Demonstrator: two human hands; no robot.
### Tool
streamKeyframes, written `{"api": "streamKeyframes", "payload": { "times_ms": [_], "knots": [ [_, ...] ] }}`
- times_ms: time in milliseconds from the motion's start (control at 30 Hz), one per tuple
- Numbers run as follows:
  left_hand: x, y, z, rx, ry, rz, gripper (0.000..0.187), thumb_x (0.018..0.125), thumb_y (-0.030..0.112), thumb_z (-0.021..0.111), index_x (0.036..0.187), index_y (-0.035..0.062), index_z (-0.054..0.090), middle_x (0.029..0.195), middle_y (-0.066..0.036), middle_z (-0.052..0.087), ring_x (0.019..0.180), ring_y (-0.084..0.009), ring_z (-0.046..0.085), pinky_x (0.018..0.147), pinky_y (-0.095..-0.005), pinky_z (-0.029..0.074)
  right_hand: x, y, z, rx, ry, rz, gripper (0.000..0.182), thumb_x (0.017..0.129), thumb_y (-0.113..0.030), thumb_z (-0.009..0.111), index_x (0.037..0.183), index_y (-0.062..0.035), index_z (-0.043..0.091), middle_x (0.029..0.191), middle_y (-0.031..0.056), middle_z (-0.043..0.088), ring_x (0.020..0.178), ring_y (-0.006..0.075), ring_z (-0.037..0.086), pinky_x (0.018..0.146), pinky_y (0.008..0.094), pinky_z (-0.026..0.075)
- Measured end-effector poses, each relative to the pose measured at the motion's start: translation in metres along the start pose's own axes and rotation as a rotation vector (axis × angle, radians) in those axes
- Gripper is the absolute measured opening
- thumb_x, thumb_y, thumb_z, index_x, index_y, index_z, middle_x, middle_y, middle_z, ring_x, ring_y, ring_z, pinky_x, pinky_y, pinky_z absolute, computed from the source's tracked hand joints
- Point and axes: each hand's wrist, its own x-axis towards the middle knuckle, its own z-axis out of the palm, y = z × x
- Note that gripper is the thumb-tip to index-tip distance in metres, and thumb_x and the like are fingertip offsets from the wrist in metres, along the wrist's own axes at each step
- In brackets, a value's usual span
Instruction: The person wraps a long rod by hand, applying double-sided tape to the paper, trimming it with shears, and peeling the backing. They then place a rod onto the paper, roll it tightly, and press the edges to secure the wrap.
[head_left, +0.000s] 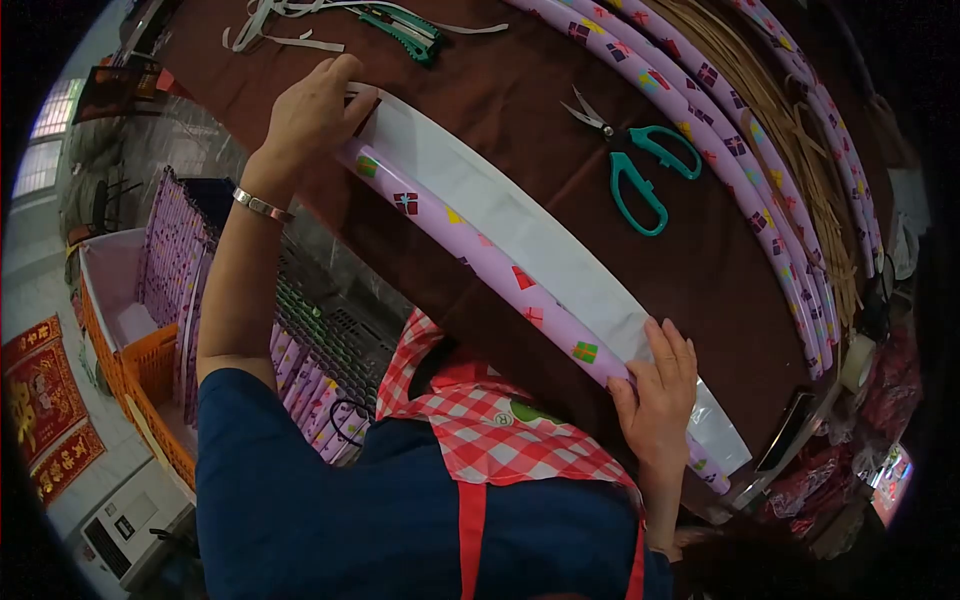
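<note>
We're holding part-rolled gift-print paper on brown cloth: our L hand gripping one end, our R hand clasping it nr opp. end (teal scissors lying open nearby).

Lilac with multicoloured gift boxes on the long, part-unrolled wrapping-paper roll, white on its inside; dark brown on the cloth-covered tabletop; teal on the looped scissor handles.
</note>
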Motion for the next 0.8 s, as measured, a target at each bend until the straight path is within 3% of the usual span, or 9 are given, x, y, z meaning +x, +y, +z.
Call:
{"api": "streamKeyframes", "payload": {
  "times_ms": [233, 300, 533, 633, 700, 733, 800],
  "knots": [
    [-0.004, -0.006, 0.004, -0.053, 0.003, 0.030, 0.031, 0.093, 0.033, 0.064, 0.115, 0.0120, 0.061, 0.101, -0.010, 0.063, 0.089, -0.0343, 0.066, 0.075, -0.0442, 0.053, 0.000, -0.002, -0.001, -0.015, 0.000, -0.007, 0.028, 0.080, -0.024, 0.077, 0.092, -0.0028, 0.064, 0.141, 0.0190, 0.054, 0.133, 0.0410, 0.047, 0.110, 0.0590, 0.034],
    [-0.005, -0.009, 0.001, -0.075, -0.081, 0.082, 0.041, 0.094, 0.028, 0.065, 0.128, 0.0073, 0.055, 0.119, -0.012, 0.061, 0.090, -0.0310, 0.068, 0.078, -0.0396, 0.054, 0.000, -0.001, -0.001, -0.004, 0.005, -0.010, 0.028, 0.080, -0.024, 0.077, 0.093, -0.0028, 0.064, 0.141, 0.0194, 0.054, 0.133, 0.0413, 0.047, 0.110, 0.0592, 0.034],
    [-0.004, -0.005, 0.001, -0.123, -0.105, 0.036, 0.049, 0.086, 0.025, 0.071, 0.129, 0.0064, 0.055, 0.122, -0.012, 0.060, 0.096, -0.0281, 0.067, 0.081, -0.0371, 0.055, 0.000, 0.000, 0.000, 0.018, 0.020, -0.015, 0.029, 0.080, -0.024, 0.077, 0.095, -0.0030, 0.064, 0.139, 0.0208, 0.054, 0.132, 0.0426, 0.047, 0.109, 0.0599, 0.034],
    [0.000, -0.010, 0.009, -0.277, 0.033, 0.047, 0.051, 0.079, 0.028, 0.074, 0.124, 0.0080, 0.058, 0.113, -0.012, 0.062, 0.101, -0.0313, 0.065, 0.086, -0.0413, 0.053, -0.001, -0.001, 0.000, 0.008, 0.021, -0.009, 0.029, 0.079, -0.024, 0.077, 0.095, -0.0032, 0.064, 0.139, 0.0207, 0.055, 0.132, 0.0425, 0.047, 0.109, 0.0601, 0.034],
    [0.001, -0.009, 0.008, -0.341, 0.016, -0.152, 0.051, 0.080, 0.031, 0.075, 0.122, 0.0073, 0.058, 0.117, -0.013, 0.062, 0.102, -0.0294, 0.066, 0.084, -0.0401, 0.053, -0.001, -0.001, 0.001, 0.008, 0.025, -0.014, 0.029, 0.079, -0.024, 0.077, 0.095, -0.0033, 0.064, 0.139, 0.0206, 0.055, 0.131, 0.0423, 0.047, 0.108, 0.0601, 0.034],
    [0.000, -0.009, 0.007, -0.340, 0.015, -0.151, 0.051, 0.080, 0.031, 0.075, 0.122, 0.0073, 0.058, 0.117, -0.013, 0.062, 0.102, -0.0294, 0.066, 0.084, -0.0401, 0.053, -0.001, -0.001, 0.002, 0.007, 0.029, -0.019, 0.030, 0.079, -0.025, 0.077, 0.095, -0.0034, 0.064, 0.138, 0.0204, 0.055, 0.131, 0.0422, 0.048, 0.108, 0.0601, 0.034],
    [-0.003, -0.007, 0.004, -0.021, 0.135, -0.173, 0.052, 0.082, 0.035, 0.075, 0.123, 0.0080, 0.058, 0.112, -0.013, 0.064, 0.099, -0.0290, 0.067, 0.082, -0.0394, 0.053, -0.002, -0.002, 0.002, 0.004, 0.029, -0.016, 0.030, 0.079, -0.025, 0.077, 0.095, -0.0035, 0.064, 0.138, 0.0202, 0.055, 0.131, 0.0420, 0.048, 0.108, 0.0600, 0.034]
  ]
}}
